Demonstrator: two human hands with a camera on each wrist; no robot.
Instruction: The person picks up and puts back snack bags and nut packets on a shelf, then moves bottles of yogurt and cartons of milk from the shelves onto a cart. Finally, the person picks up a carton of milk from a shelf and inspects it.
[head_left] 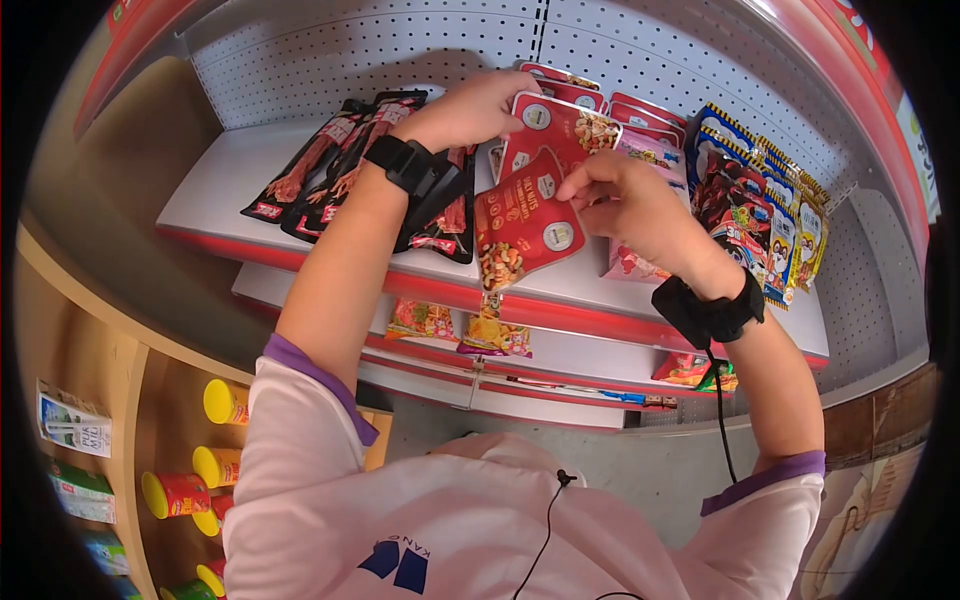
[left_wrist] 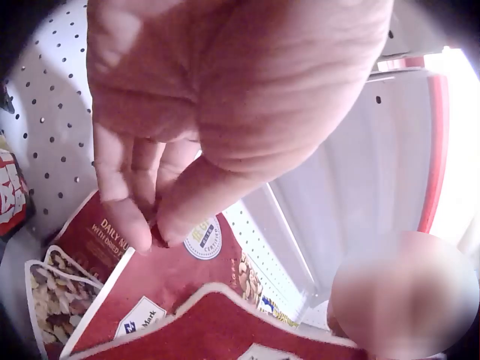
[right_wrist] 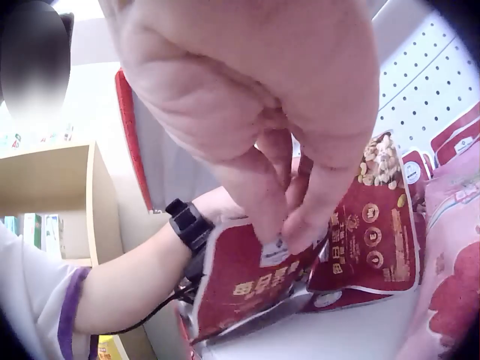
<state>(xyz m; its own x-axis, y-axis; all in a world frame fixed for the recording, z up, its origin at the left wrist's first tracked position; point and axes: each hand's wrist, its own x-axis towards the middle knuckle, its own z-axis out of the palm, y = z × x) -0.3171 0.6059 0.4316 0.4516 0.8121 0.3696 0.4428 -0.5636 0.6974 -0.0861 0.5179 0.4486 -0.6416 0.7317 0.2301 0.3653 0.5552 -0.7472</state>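
Observation:
My left hand [head_left: 462, 112] pinches the upper corner of a red daily nuts pouch [head_left: 565, 125], which leans upright on the shelf. In the left wrist view the thumb and fingertips meet at that pouch's white edge [left_wrist: 101, 300]. With thumb and fingers, my right hand [head_left: 630, 203] pinches the edge of a second red nuts pouch [head_left: 522, 222], tilted in front of the first. The right wrist view shows this front pouch [right_wrist: 244, 277] below the fingertips, overlapping the pouch behind [right_wrist: 371, 244]. More red pouches [head_left: 560, 85] stand at the back.
Black jerky packs [head_left: 330, 165] lie left on the white shelf [head_left: 205, 195]. Pink packs [head_left: 635, 262] and blue and yellow snack bags [head_left: 780, 215] sit to the right. A perforated back panel [head_left: 400, 45] rises behind. Lower shelves hold more snacks [head_left: 495, 335]; a wooden rack [head_left: 140, 400] stands left.

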